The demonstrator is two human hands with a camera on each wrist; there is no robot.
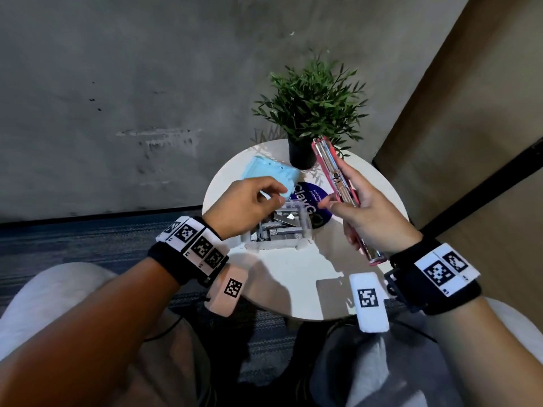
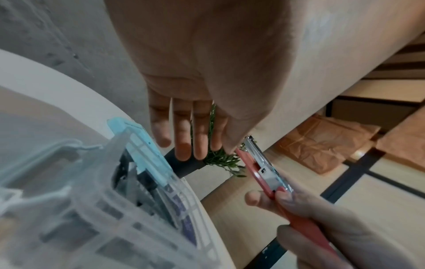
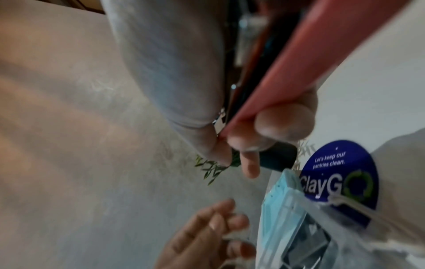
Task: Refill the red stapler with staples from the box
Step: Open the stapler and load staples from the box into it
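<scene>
My right hand (image 1: 367,218) grips the red stapler (image 1: 335,174) above the right side of the table, its top swung open and the bare metal staple channel facing up. The right wrist view shows my fingers curled round the stapler's (image 3: 299,54) red body. A clear plastic box (image 1: 279,245) holding several grey staple strips (image 1: 285,230) stands at the middle of the round white table (image 1: 293,283). My left hand (image 1: 264,192) hovers over the box's far left edge. Its fingers (image 2: 184,142) hang straight and hold nothing.
The box's light blue lid (image 1: 270,174) lies behind the box. A potted green plant (image 1: 311,104) stands at the table's far side, close to the stapler's tip. A round blue sticker (image 1: 314,198) lies under the box's far corner. Grey wall and carpet surround the table.
</scene>
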